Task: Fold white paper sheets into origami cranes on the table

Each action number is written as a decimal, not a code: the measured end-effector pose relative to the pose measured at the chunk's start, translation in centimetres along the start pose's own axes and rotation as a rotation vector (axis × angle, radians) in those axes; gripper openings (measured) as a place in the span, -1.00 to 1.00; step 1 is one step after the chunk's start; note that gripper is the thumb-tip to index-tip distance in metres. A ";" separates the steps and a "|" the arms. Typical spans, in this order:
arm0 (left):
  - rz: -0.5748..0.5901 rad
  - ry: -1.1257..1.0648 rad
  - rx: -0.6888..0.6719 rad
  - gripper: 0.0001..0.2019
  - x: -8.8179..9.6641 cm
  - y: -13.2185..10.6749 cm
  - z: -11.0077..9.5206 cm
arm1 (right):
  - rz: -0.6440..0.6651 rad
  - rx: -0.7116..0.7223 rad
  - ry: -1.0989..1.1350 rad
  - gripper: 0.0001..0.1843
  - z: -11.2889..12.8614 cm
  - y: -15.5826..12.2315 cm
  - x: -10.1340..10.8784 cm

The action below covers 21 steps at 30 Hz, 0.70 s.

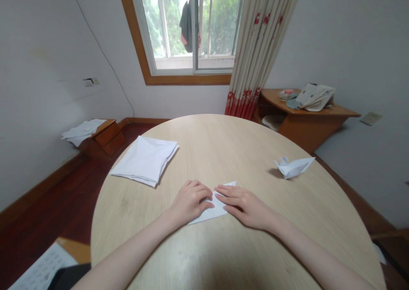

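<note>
A folded piece of white paper (209, 213) lies flat on the round table near its front. My left hand (191, 200) rests on the paper's left part, fingers loosely bent and the thumb apart from them. From the other side my right hand (245, 203) lies on it with fingers stretched out flat. The fingertips of both hands come close together over the middle of the paper. A pointed corner sticks out beyond the right fingers. Both hands cover much of the sheet, so its folds are partly hidden.
A stack of white paper sheets (145, 160) lies at the left of the round table (220, 147). Towards the right edge stands a folded paper bird (292, 167). Beyond the table are a wooden desk (294, 124) with a bag (316, 96) and a low cabinet (110, 137).
</note>
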State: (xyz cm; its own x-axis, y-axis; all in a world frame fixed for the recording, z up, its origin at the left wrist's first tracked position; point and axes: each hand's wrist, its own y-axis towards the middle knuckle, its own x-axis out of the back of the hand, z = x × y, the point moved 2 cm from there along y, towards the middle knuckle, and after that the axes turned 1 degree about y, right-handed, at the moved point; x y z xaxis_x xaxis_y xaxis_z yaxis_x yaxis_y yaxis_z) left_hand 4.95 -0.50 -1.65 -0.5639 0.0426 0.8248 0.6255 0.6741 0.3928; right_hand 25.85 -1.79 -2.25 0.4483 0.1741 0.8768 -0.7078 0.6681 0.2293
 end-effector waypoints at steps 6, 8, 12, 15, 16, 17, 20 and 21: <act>0.013 -0.002 -0.116 -0.87 -0.4 -0.2 0.4 | 0.028 -0.027 -0.061 -0.55 0.0 0.2 0.2; 0.012 -0.009 -0.126 -0.81 -0.6 -0.4 0.6 | 0.012 -0.035 -0.106 -0.58 0.1 0.2 0.0; 0.011 -0.031 -0.097 -0.82 -0.3 -0.4 0.2 | -0.032 -0.032 -0.168 -0.61 0.5 0.3 -0.2; 0.049 -0.042 -0.106 -0.85 0.2 -0.2 -0.7 | -0.060 -0.028 -0.182 -0.63 0.7 0.3 -0.1; 0.059 -0.038 -0.111 -0.86 0.4 -0.1 -0.9 | -0.066 -0.025 -0.183 -0.63 0.8 0.3 -0.1; 0.068 -0.033 -0.115 -0.86 0.6 -0.1 -1.1 | -0.071 -0.024 -0.184 -0.64 0.8 0.3 0.0; 0.075 -0.030 -0.114 -0.83 0.6 0.0 -1.2 | -0.088 -0.019 -0.189 -0.64 0.9 0.3 0.0; 0.074 -0.034 -0.113 -0.80 0.5 0.0 -1.1 | -0.094 -0.016 -0.192 -0.64 0.9 0.3 0.0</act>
State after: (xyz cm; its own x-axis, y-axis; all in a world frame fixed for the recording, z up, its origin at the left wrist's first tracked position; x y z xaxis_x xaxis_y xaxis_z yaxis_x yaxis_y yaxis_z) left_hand 5.24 -1.30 -0.78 -0.5308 0.1154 0.8396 0.7217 0.5809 0.3764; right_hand 25.16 -2.25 -1.81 0.3981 -0.0296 0.9169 -0.6583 0.6869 0.3080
